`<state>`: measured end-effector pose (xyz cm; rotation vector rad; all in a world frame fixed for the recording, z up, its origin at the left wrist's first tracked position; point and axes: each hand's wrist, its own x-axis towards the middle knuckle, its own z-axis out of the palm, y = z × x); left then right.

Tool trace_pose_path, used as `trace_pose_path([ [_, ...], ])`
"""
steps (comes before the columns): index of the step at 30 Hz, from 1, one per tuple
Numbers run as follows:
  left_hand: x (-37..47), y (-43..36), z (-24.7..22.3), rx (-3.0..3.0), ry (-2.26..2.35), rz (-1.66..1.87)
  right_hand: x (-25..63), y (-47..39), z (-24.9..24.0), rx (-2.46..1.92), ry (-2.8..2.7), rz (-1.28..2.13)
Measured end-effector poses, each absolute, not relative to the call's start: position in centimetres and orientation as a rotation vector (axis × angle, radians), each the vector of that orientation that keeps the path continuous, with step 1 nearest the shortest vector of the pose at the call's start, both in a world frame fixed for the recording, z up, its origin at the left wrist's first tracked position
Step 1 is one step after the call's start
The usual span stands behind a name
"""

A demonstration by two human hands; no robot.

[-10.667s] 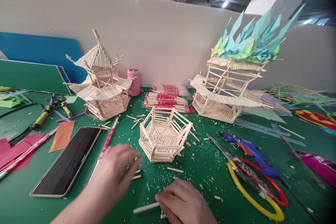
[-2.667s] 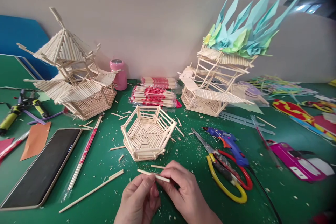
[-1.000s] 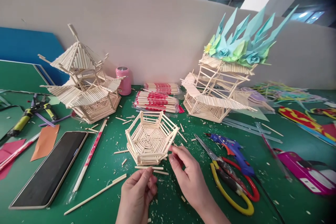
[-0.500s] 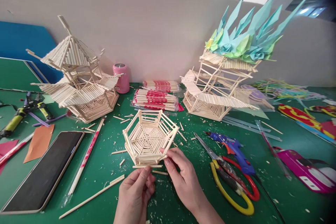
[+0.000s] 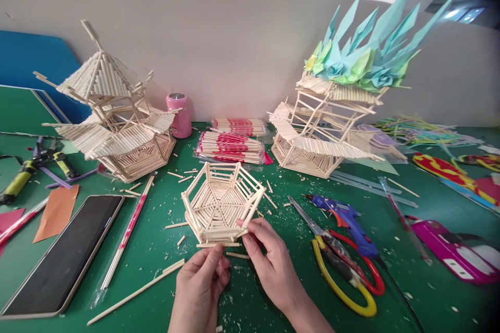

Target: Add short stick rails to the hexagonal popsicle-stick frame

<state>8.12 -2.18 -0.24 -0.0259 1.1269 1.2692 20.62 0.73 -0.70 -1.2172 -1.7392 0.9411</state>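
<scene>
Sitting before me on the smooth green tabletop point(image 5: 156, 242), an open, many-sided frame point(image 5: 219, 205) of pale round sticks flares basket-like. Just apart, the right hand point(image 5: 269, 255) grips its near right corner and the left hand point(image 5: 201, 276) pinches a thin wooden stick point(image 5: 207, 245) along the near side.

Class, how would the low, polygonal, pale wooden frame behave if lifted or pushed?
The frame is probably light, being thinly built and open-sided. Its tightly packed floor looks stiff, though slender rails might snap if squeezed. Low and broad, it would likely slide, not tip.
</scene>
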Motion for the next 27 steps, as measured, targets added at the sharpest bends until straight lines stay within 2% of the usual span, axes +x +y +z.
trace_pose_path([
  [27, 7.86, -2.35, -0.35, -0.040, 1.139, 1.281, 20.90, 0.50, -1.35, -1.270, -1.719, 1.004],
])
